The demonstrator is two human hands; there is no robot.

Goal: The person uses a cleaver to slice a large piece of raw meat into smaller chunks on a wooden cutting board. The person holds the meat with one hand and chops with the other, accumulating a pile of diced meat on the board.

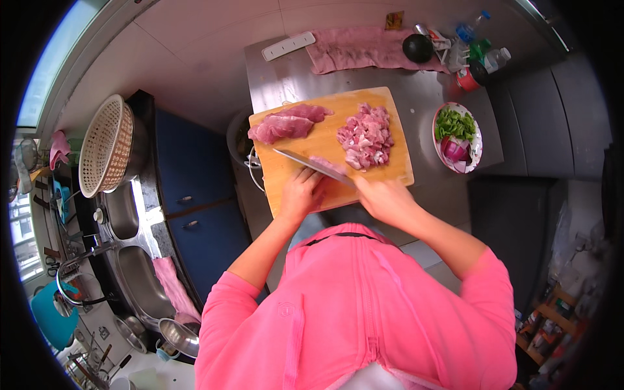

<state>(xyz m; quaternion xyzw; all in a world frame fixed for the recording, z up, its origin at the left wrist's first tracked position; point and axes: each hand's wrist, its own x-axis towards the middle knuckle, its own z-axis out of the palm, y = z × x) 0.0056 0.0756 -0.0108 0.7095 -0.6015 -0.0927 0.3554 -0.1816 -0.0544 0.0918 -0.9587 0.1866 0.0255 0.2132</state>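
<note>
My right hand [382, 197] grips the handle of a kitchen knife [317, 167], its blade slanting up and left across a wooden cutting board [331, 100]. Close against the near side of the blade, my left hand [301, 192] presses with bent fingers on a piece of raw meat, mostly hidden by the hand and blade. A bit of that meat [327, 162] shows just beyond the blade. Larger raw meat pieces [290, 124] lie at the board's far left. A heap of cut raw meat chunks [365, 136] sits on its right side.
Right of the board, a bowl [479, 146] holds green leaves and red onion. Behind it stand several bottles [496, 59] and a red can [468, 80]. A pink towel [360, 48] and a power strip [288, 46] lie along the wall. A double sink [141, 278] is at left.
</note>
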